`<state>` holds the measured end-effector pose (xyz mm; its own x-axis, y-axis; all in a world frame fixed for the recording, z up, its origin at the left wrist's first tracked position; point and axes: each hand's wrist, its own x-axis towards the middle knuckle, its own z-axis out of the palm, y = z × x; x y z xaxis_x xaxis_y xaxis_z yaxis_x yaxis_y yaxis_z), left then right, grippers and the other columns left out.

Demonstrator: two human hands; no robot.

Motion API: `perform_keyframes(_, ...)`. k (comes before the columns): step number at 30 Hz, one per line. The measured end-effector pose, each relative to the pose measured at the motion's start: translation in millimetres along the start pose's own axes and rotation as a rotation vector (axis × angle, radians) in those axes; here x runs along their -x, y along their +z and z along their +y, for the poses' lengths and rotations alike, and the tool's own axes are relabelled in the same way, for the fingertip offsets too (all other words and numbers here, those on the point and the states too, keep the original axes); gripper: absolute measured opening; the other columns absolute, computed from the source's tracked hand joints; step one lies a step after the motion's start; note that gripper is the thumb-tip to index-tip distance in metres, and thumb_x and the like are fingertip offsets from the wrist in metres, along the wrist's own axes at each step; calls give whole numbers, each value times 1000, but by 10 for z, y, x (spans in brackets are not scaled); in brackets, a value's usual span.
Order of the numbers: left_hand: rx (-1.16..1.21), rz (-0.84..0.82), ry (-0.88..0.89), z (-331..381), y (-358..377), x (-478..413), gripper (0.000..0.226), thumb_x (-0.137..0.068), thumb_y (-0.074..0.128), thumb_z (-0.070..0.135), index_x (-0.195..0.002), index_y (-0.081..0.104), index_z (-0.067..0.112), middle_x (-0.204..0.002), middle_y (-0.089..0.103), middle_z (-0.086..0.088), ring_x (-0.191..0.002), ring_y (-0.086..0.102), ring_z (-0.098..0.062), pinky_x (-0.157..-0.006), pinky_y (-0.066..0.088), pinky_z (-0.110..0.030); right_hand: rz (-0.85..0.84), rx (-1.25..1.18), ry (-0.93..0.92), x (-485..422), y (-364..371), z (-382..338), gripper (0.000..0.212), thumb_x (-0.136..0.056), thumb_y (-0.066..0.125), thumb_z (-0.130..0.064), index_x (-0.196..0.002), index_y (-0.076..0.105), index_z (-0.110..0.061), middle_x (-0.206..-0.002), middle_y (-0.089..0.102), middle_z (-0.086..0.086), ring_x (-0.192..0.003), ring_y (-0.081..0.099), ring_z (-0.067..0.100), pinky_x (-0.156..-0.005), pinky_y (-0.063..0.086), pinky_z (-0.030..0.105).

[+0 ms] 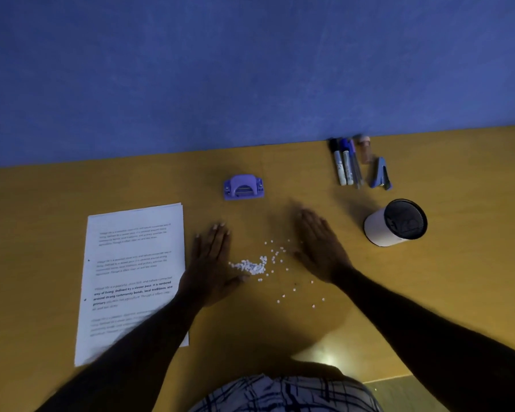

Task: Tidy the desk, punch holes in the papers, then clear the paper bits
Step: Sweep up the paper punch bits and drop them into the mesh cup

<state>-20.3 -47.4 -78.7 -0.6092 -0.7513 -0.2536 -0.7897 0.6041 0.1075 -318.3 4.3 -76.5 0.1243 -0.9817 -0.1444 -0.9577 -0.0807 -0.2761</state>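
Note:
Small white paper bits (254, 266) lie on the yellow-brown desk (280, 331), heaped in the middle with several strays scattered to the right and front. My left hand (211, 263) rests flat, fingers apart, just left of the heap, its thumb touching the bits. My right hand (320, 248) lies flat on the right side of the scatter, holding nothing. A stack of printed papers (131, 272) sits at the left, partly under my left forearm. The purple hole punch (243, 187) stands behind the bits.
Several markers and pens (347, 163), a small bottle (365, 150) and a blue stapler (381, 173) lie at the back right against the blue wall (250, 69). A white cup with a dark inside (394, 223) lies on its side right of my right hand.

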Motion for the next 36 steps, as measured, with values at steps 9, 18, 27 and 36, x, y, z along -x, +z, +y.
perform_keyframes(9,40,-13,-15,410,93,38,120,-74,26,90,-149,20,-4,-159,14,-24,-148,12,-38,-115,16,-63,5,-5,111,158,222,-317,82,-95,26,-61,-155,6,-8,-163,-5,13,-151,-8,26,-123,1,42)
perform_keyframes(18,30,-1,31,484,127,132,108,-80,26,82,-149,25,-1,-159,18,-21,-148,15,-35,-115,17,-61,-18,-28,-322,266,440,-746,70,-93,44,-35,-152,22,-3,-161,16,16,-151,7,26,-122,10,43)
perform_keyframes(27,40,0,53,468,123,130,117,-74,24,90,-151,20,2,-160,14,-18,-149,11,-34,-114,16,-64,226,-385,160,769,310,-511,66,-99,30,-44,-155,12,-15,-164,5,3,-151,-1,13,-123,4,37)
perform_keyframes(36,8,4,163,696,136,87,109,-78,22,86,-151,22,6,-162,11,-12,-150,6,-30,-114,13,-64,231,-194,428,815,549,-832,70,-96,26,-44,-154,15,-7,-163,7,9,-151,-1,22,-123,4,43)
